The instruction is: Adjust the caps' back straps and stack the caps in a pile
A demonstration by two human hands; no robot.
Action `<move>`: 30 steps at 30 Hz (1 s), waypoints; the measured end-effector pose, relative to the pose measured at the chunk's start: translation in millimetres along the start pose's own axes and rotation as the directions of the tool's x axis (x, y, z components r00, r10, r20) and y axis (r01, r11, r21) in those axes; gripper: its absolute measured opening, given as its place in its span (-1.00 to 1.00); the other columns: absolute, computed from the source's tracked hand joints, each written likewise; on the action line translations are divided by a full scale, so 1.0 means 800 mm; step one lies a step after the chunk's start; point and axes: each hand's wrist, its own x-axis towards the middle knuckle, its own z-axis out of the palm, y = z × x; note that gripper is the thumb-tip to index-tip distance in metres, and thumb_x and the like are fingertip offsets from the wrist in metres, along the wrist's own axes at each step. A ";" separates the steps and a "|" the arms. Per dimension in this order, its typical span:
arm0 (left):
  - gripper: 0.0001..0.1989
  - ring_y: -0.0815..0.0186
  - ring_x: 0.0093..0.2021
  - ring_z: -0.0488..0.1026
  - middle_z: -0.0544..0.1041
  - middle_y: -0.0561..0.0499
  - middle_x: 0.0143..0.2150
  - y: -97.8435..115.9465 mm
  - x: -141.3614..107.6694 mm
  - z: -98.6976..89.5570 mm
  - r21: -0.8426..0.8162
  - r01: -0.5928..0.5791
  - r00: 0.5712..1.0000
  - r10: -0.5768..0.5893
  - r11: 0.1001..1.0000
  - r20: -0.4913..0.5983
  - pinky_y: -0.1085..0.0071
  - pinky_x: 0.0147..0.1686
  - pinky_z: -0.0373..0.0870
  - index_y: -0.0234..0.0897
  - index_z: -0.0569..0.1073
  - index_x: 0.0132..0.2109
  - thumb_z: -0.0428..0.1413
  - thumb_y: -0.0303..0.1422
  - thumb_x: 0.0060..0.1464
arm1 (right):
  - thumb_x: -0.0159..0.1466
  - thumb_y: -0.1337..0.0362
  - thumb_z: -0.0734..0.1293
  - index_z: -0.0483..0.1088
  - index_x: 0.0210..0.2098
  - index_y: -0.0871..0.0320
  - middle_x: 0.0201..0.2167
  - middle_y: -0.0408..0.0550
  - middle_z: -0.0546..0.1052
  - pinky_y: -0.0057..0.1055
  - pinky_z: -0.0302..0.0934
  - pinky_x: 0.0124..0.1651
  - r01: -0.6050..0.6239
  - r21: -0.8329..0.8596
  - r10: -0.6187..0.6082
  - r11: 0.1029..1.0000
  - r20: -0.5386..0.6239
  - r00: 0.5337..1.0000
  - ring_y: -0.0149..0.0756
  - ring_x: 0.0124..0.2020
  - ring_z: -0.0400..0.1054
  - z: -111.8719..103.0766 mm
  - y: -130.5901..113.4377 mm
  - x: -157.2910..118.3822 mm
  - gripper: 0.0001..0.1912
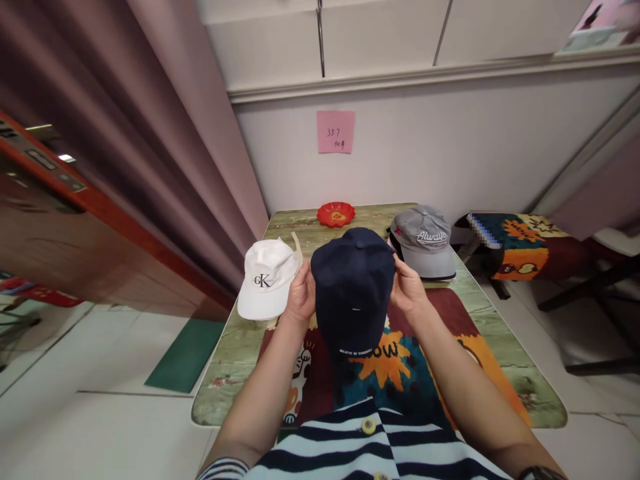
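Between my two hands is a dark navy baseball cap point(356, 287), its brim toward me with small white lettering along the edge. My left hand point(302, 293) grips the cap's left side, and my right hand point(406, 283) grips its right side; both sets of fingers are closed and partly hidden by the cap. To the left, beside my left hand, a white cap point(270, 270) with a black CK logo rests on the table. A grey cap point(425, 243) with "Always" lettering sits right of my right hand, with something dark partly showing behind it.
A wood-patterned table point(220, 393) carries a colourful printed mat point(450, 310). At its back stands a red scalloped dish point(336, 214). A pink note point(335, 132) is on the wall. A curtain point(200, 133) hangs at left, and a dark-legged stool or chair point(590, 367) is at right.
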 end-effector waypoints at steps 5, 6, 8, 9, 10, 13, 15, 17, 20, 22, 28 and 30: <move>-0.38 -0.05 0.28 0.41 0.59 -0.16 0.13 -0.023 -0.008 -0.003 -0.031 0.085 0.995 -0.083 0.996 0.047 -0.01 0.29 0.26 -0.25 0.48 0.18 0.16 0.04 0.10 | 0.18 -0.08 0.36 0.51 -0.25 0.06 -0.11 0.04 0.66 -0.02 0.32 0.22 -0.065 0.083 0.069 0.994 -0.049 0.996 -0.03 0.21 0.40 -0.011 0.022 0.015 -0.64; -0.39 -0.06 0.26 0.42 0.60 -0.16 0.12 -0.024 -0.010 -0.003 -0.036 0.110 0.993 -0.108 0.993 0.047 -0.02 0.28 0.27 -0.25 0.49 0.17 0.16 0.03 0.10 | 0.18 -0.08 0.36 0.51 -0.25 0.07 -0.11 0.05 0.66 -0.02 0.31 0.23 -0.074 0.089 0.079 0.993 -0.046 0.996 -0.04 0.21 0.40 -0.013 0.023 0.016 -0.64; -0.39 -0.07 0.23 0.44 0.61 -0.16 0.09 -0.024 -0.012 -0.002 -0.041 0.161 0.986 -0.158 0.986 0.052 -0.05 0.25 0.30 -0.25 0.51 0.15 0.14 0.05 0.10 | 0.18 -0.07 0.37 0.52 -0.23 0.07 -0.09 0.05 0.65 -0.02 0.30 0.24 -0.090 0.087 0.092 0.992 -0.023 0.995 -0.04 0.22 0.39 -0.015 0.025 0.016 -0.64; -0.38 -0.08 0.22 0.45 0.62 -0.17 0.07 -0.024 -0.013 -0.002 -0.039 0.183 0.982 -0.181 0.982 0.059 -0.06 0.24 0.31 -0.25 0.52 0.14 0.12 0.08 0.10 | 0.18 -0.06 0.37 0.52 -0.22 0.07 -0.08 0.05 0.65 -0.01 0.28 0.25 -0.095 0.087 0.097 0.992 -0.010 0.995 -0.05 0.24 0.37 -0.015 0.025 0.014 -0.64; -0.38 -0.09 0.22 0.46 0.63 -0.16 0.06 -0.023 -0.014 -0.001 -0.033 0.199 0.978 -0.196 0.980 0.065 -0.07 0.22 0.33 -0.25 0.53 0.13 0.11 0.10 0.11 | 0.19 -0.06 0.36 0.53 -0.20 0.07 -0.05 0.05 0.64 -0.01 0.26 0.27 -0.096 0.093 0.096 0.991 -0.001 0.995 -0.05 0.26 0.35 -0.014 0.025 0.012 -0.63; -0.38 -0.09 0.22 0.46 0.64 -0.13 0.03 -0.022 -0.018 0.004 -0.006 0.204 0.976 -0.203 0.979 0.083 -0.06 0.21 0.34 -0.22 0.55 0.11 0.07 0.14 0.12 | 0.24 -0.13 0.31 0.53 -0.13 0.04 0.06 0.01 0.59 -0.02 0.19 0.33 -0.041 0.105 0.042 0.994 -0.010 0.999 -0.10 0.35 0.23 -0.011 0.023 0.002 -0.56; -0.36 -0.07 0.24 0.44 0.64 -0.10 0.05 -0.023 -0.021 0.008 -0.005 0.180 0.980 -0.179 0.984 0.091 -0.05 0.23 0.33 -0.19 0.55 0.12 0.03 0.16 0.14 | 0.27 -0.21 0.25 0.52 -0.06 0.00 0.13 -0.02 0.55 -0.03 0.17 0.35 0.017 0.091 -0.014 0.996 -0.030 0.999 -0.12 0.40 0.15 -0.009 0.020 -0.004 -0.49; -0.34 -0.05 0.27 0.42 0.62 -0.08 0.08 -0.025 -0.023 0.012 -0.043 0.176 0.980 -0.171 0.983 0.102 -0.02 0.27 0.29 -0.19 0.53 0.16 -0.02 0.17 0.18 | 0.27 -0.26 0.21 0.50 0.01 -0.01 0.18 -0.02 0.52 -0.01 0.16 0.34 0.041 0.110 -0.036 0.993 -0.048 0.998 -0.11 0.41 0.12 -0.006 0.015 -0.010 -0.43; -0.34 -0.01 0.31 0.37 0.58 -0.09 0.16 -0.026 -0.019 0.015 -0.162 0.203 0.974 -0.182 0.966 0.133 0.02 0.35 0.20 -0.24 0.48 0.23 -0.09 0.11 0.26 | 0.26 -0.32 0.19 0.44 0.10 0.02 0.20 0.03 0.50 0.04 0.18 0.32 -0.016 0.266 0.013 0.964 0.012 1.000 -0.06 0.38 0.18 -0.001 0.008 -0.018 -0.32; -0.34 0.00 0.33 0.35 0.55 -0.10 0.20 -0.024 -0.014 0.015 -0.251 0.196 0.976 -0.165 0.948 0.140 0.02 0.38 0.13 -0.27 0.44 0.28 -0.14 0.07 0.30 | 0.26 -0.32 0.20 0.41 0.13 0.04 0.16 0.05 0.53 0.07 0.22 0.29 -0.123 0.397 0.082 0.909 0.120 0.989 -0.03 0.31 0.28 0.002 0.008 -0.029 -0.30; -0.34 0.02 0.32 0.36 0.54 -0.09 0.21 -0.019 -0.001 0.010 -0.372 0.098 0.995 -0.093 0.923 0.032 0.01 0.39 0.12 -0.25 0.37 0.33 -0.16 0.07 0.33 | 0.27 0.27 0.43 0.47 -0.07 0.10 -0.13 -0.09 0.67 -0.32 0.45 0.09 -0.303 0.593 0.256 0.746 0.165 0.953 -0.28 -0.06 0.58 0.019 0.045 -0.092 -0.77; -0.35 0.03 0.32 0.37 0.56 -0.06 0.19 -0.022 0.000 0.009 -0.366 0.089 0.996 -0.089 0.926 0.018 0.02 0.38 0.16 -0.22 0.38 0.33 -0.15 0.07 0.32 | 0.25 0.43 0.42 0.47 -0.08 0.07 -0.11 -0.15 0.67 -0.43 0.47 0.02 -0.265 0.616 0.274 0.742 0.082 0.958 -0.36 -0.11 0.59 0.028 0.050 -0.111 -0.74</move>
